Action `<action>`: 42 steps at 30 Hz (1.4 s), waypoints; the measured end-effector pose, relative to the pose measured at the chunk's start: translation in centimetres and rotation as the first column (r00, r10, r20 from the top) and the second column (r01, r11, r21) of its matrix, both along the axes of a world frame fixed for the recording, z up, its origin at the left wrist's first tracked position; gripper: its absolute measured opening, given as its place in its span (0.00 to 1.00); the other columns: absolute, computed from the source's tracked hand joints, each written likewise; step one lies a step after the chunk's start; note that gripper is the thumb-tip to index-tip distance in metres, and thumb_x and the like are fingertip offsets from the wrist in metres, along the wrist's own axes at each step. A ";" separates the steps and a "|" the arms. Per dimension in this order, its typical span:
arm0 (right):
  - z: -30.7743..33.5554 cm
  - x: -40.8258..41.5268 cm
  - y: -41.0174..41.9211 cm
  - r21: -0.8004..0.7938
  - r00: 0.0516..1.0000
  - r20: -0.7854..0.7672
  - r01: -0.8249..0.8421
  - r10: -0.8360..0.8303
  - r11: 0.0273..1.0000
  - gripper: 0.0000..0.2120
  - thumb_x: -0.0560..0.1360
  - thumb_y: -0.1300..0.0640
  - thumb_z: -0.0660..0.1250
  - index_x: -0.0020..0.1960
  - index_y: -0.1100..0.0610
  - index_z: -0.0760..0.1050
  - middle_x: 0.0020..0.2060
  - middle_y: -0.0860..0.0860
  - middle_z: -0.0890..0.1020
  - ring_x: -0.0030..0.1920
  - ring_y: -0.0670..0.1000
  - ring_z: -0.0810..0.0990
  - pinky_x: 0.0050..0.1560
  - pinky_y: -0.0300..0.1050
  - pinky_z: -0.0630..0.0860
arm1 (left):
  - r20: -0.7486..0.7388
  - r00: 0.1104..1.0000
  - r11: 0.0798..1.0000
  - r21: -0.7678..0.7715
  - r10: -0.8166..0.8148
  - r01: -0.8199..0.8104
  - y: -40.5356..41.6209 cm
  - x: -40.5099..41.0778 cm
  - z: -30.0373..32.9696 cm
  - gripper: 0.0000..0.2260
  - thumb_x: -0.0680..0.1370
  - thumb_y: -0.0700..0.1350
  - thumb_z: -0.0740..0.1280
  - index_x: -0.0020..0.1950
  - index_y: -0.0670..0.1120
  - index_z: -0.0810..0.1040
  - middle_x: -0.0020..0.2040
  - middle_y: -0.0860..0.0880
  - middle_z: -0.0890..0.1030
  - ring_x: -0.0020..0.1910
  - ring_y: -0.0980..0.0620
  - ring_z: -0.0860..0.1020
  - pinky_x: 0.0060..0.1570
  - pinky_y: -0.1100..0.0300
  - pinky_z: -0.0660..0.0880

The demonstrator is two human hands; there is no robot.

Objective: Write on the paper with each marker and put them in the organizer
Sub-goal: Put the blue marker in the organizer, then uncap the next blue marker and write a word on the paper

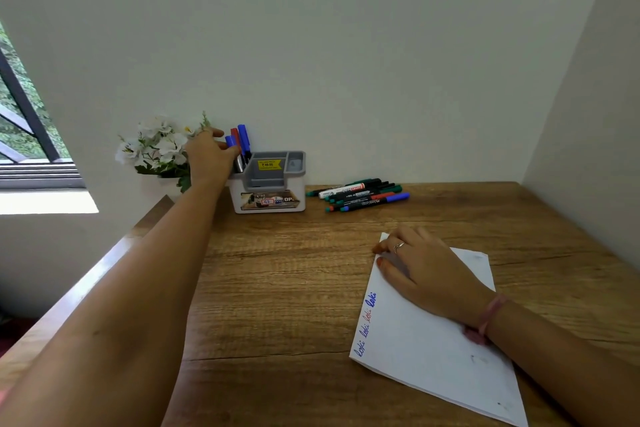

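Note:
A grey and white organizer (270, 184) stands at the back of the wooden desk against the wall. Three markers stick up from its left compartment: a tall blue-capped one (243, 137), a red-capped one (235, 134) and a shorter blue-capped marker (229, 141). My left hand (207, 156) reaches to that compartment, and its thumb and fingers pinch the shorter blue-capped marker. My right hand (419, 267) lies flat on the top corner of the white paper (433, 360). Blue and red words run along the paper's left edge. Several loose markers (360, 194) lie right of the organizer.
A bunch of white artificial flowers (156, 149) stands just left of the organizer, behind my left hand. Walls close the desk (277, 288) at the back and right. A window is at the far left.

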State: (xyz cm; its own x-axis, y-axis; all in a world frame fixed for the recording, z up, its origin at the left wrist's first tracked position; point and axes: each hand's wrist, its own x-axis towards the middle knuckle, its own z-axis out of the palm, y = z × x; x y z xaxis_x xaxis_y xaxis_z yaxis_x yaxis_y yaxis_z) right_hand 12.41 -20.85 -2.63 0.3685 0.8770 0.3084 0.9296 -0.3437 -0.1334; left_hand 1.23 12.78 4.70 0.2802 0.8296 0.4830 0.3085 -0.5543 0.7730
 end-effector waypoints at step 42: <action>3.8 2.0 -0.2 0.420 0.965 -0.246 0.194 -0.095 0.887 0.07 0.73 0.51 0.69 0.46 0.53 0.74 0.47 0.37 0.77 0.32 0.41 0.74 0.35 0.35 0.69 | -0.245 0.670 0.695 -0.018 -0.700 0.719 -16.8 5.3 2.1 0.09 0.69 0.45 0.74 0.44 0.52 0.76 0.42 0.53 0.82 0.39 0.59 0.80 0.42 0.66 0.77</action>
State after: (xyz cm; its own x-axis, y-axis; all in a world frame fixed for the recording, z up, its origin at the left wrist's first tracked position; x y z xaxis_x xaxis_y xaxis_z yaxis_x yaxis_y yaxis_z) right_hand 14.44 -21.05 1.22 0.5810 0.6029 0.5468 0.8060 -0.3328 -0.4895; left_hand 6.52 -3.98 6.78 0.8727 0.3004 0.3848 -0.0506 -0.7284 0.6833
